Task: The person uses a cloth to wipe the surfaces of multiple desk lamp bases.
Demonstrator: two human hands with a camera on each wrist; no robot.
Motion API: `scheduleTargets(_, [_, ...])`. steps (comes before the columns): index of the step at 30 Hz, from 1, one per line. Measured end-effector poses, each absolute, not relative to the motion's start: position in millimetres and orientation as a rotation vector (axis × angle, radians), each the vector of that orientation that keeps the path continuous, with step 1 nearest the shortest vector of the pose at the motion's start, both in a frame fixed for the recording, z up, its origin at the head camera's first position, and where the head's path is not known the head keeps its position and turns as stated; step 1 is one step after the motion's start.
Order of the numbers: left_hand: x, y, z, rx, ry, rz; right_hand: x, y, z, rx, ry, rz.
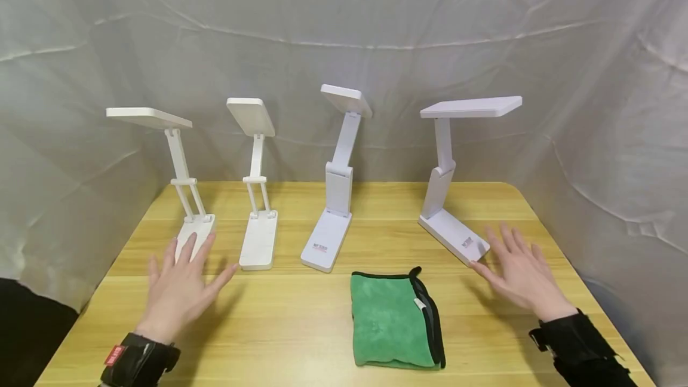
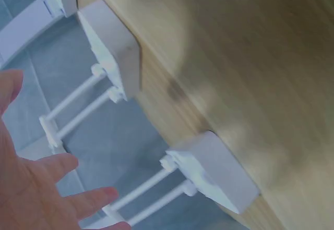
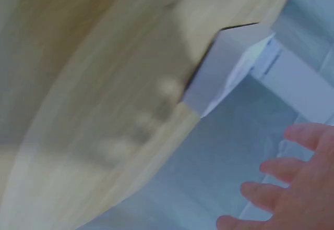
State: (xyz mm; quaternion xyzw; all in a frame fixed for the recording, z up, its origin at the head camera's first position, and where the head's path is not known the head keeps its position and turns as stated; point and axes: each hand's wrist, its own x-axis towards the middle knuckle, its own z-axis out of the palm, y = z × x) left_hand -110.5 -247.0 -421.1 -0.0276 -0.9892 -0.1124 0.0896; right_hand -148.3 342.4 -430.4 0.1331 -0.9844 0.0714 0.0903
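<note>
Four white folding desk lamps stand unfolded in a row across the table. My left hand (image 1: 180,288), fingers spread, overlaps the base of the leftmost lamp (image 1: 196,233) in the head view; the second lamp (image 1: 259,240) is just right of its thumb. In the left wrist view the spread fingers (image 2: 86,201) hold nothing. A third lamp (image 1: 328,240) stands mid-table with printing on its base. On the right, my right hand (image 1: 518,270) spreads its fingers, its thumb tip close by the front corner of the rightmost lamp's base (image 1: 454,235). Nothing is in this hand either.
A folded green cloth (image 1: 395,321) with black edging lies at the front of the wooden table (image 1: 301,327), between the hands. Pale fabric (image 1: 344,28) hangs behind the lamps and along both sides.
</note>
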Motion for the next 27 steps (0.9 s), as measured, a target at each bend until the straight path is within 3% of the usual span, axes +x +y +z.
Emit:
scheduleTargets(9, [-123,-203,-420,-0.473,-2.822,-0.458,-145,277,-419,0.854,-2.623,0.437])
scheduleTargets(17, [-123,-136,-431,-0.836,-2.804,-0.499,-109,202,-433,1.326,-2.695,0.484])
scheduleTargets(27, [-123,-99,-440,-0.981,-2.816,-0.482,-87,178,-440,1.39,-3.004,0.162])
